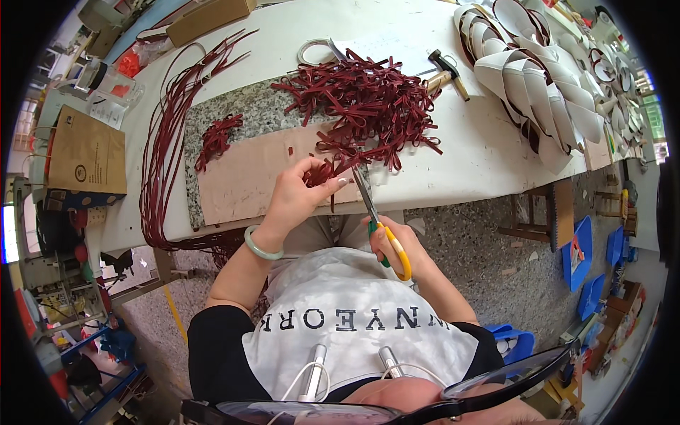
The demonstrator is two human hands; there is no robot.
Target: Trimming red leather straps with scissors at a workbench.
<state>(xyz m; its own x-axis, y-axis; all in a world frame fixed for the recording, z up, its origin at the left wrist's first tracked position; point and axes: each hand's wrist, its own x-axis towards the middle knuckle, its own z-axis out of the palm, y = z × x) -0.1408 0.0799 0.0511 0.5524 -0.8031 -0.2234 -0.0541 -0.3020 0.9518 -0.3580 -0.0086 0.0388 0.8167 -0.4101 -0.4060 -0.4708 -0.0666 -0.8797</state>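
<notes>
My left hand (301, 191) pinches a small dark red ribbon loop (322, 172) at the near edge of the table. In my right hand (402, 244) is a pair of scissors (366, 195) with yellow and green handles. Their blades point up, close beside my left fingertips, and look nearly closed. Just beyond, a big heap of dark red ribbon loops (375, 99) covers part of a speckled stone slab (265, 106) and a flat tan board (248, 170). A smaller pile of loops (218, 138) rests on the slab to the left.
Long dark red strips (166, 149) run down the left side and hang over the table edge. Behind the heap lie a hammer (450, 74) and a tape roll (319, 49). White curved pieces (542, 85) are stacked at right; a brown paper bag (88, 152) stands at left.
</notes>
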